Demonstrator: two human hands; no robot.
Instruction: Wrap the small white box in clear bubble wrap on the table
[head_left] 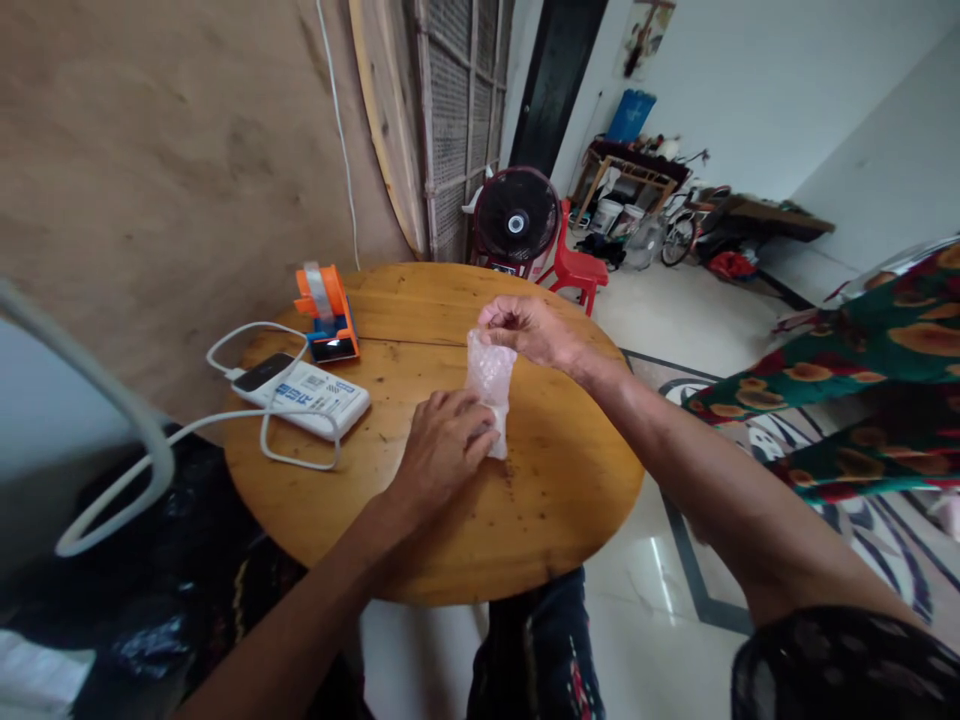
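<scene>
A narrow bubble wrap pouch (491, 378) lies on the round wooden table, whitish and see-through, with a paler shape showing in its lower part. My right hand (525, 328) pinches its far end between thumb and fingers. Lower down, my left hand (448, 440) grips the pouch from the left side, its fingers over the wrap. What the pouch contains cannot be made out. To the left of my hands stands an orange and blue tape dispenser (330, 315) with a roll of clear tape.
On the wooden table (375, 545), at the left, a phone (262, 372) and white cable rest on a white box (319, 400). A fan (516, 222) and a red chair (577, 265) stand behind the table. Someone in patterned green trousers (847, 370) is at the right.
</scene>
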